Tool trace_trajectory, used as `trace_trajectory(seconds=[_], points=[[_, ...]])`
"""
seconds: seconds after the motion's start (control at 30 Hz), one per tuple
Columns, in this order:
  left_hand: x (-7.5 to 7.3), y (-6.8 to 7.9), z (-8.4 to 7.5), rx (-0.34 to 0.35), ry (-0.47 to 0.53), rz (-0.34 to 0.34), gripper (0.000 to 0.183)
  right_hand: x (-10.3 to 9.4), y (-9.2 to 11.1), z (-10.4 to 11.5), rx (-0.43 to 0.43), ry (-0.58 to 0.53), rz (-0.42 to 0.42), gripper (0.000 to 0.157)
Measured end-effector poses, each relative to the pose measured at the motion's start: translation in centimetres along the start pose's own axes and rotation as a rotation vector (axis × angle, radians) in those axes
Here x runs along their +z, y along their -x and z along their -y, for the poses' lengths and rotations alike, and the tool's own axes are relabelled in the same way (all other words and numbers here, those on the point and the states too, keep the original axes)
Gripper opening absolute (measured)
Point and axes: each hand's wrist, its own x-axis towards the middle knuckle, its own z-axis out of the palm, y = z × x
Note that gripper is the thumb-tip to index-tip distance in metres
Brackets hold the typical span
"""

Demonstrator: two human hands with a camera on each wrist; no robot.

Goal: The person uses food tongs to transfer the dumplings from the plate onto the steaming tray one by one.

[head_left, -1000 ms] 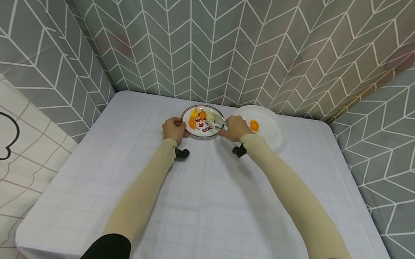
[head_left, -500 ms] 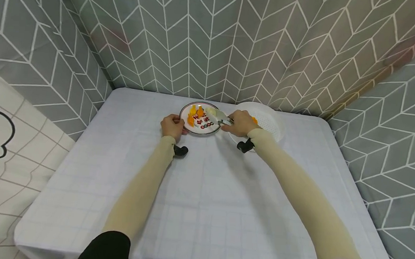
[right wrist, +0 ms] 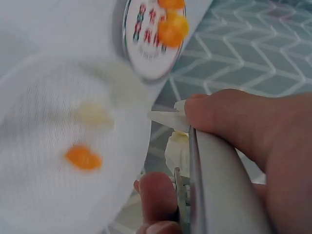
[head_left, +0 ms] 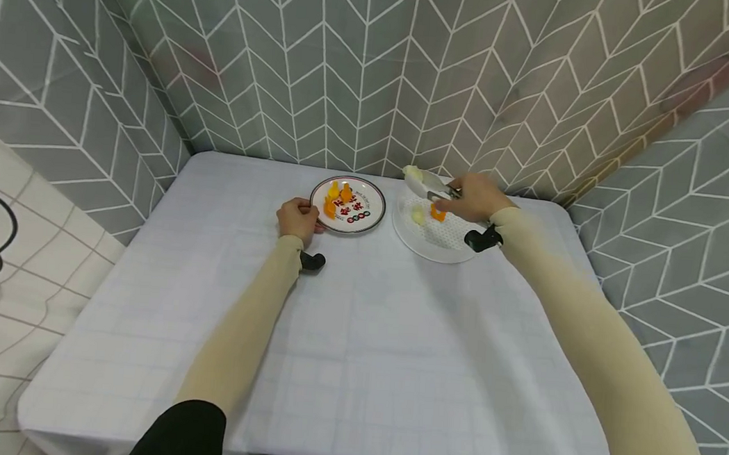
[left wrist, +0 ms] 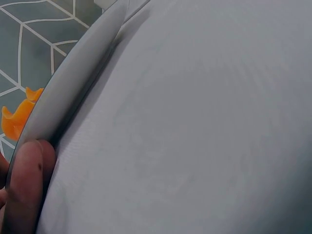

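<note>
The rim of a round plate (head_left: 372, 197) is clamped between the fingers (left wrist: 30, 170) of the left hand (head_left: 296, 221), one being pressed against its smooth, curved underside. A pair of tongs (head_left: 436, 184) with slim, metal-edged arms and pale, smooth tips is gripped in the right hand (head_left: 478, 197), the thumb laid along one arm and the other fingers curled about the other. At the tips a pale, ruffled piece (head_left: 413, 172) is seen; whether it is fully pinched cannot be told.

The plate is white and glossy, ringed by a dark line and printed with red characters. Lumpy, rounded orange and yellow pieces (head_left: 330, 205) are gathered on its left half. Just beside it, to the right, a shallow white round strainer (head_left: 445, 254) is set, its base textured with fine perforations; on it an orange piece (head_left: 438, 213) and a pale yellow piece (head_left: 418, 216) are laid near each other. The desk (head_left: 332, 351) is covered by faintly checked white cloth, and is backed by grey chevron-patterned drapery (head_left: 348, 80).
</note>
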Motion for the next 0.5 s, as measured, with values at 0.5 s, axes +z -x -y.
trace_trajectory(seconds=[0.5], points=[[0.1,-0.2,0.0,-0.034,0.004,0.01,0.033,0.6,2.6,-7.5,0.206,0.04,-0.008,0.056]])
